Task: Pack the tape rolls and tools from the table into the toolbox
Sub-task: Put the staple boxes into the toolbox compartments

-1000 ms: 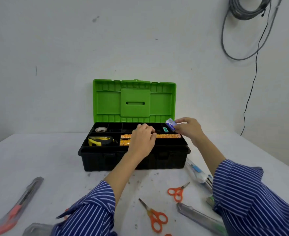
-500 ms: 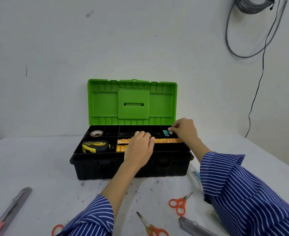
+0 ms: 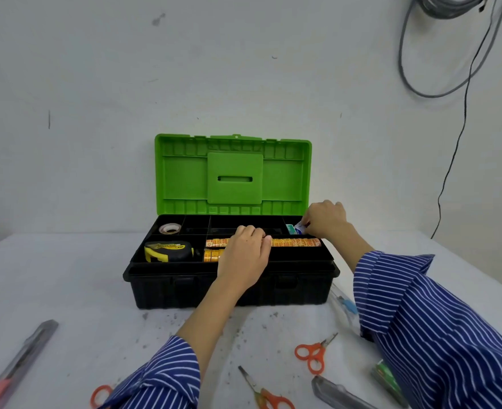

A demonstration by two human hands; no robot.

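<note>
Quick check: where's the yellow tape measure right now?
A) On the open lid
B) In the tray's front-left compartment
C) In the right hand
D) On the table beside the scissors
B: the yellow tape measure lies in the front-left compartment of the toolbox tray.

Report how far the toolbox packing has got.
Done: a tape roll, tape measure and a row of orange rolls sit in the toolbox tray. In hand: the right hand pinches a small packet over the tray's right rear compartment; the left hand rests on the orange rolls. Left: scissors and utility knives on the table.
</note>
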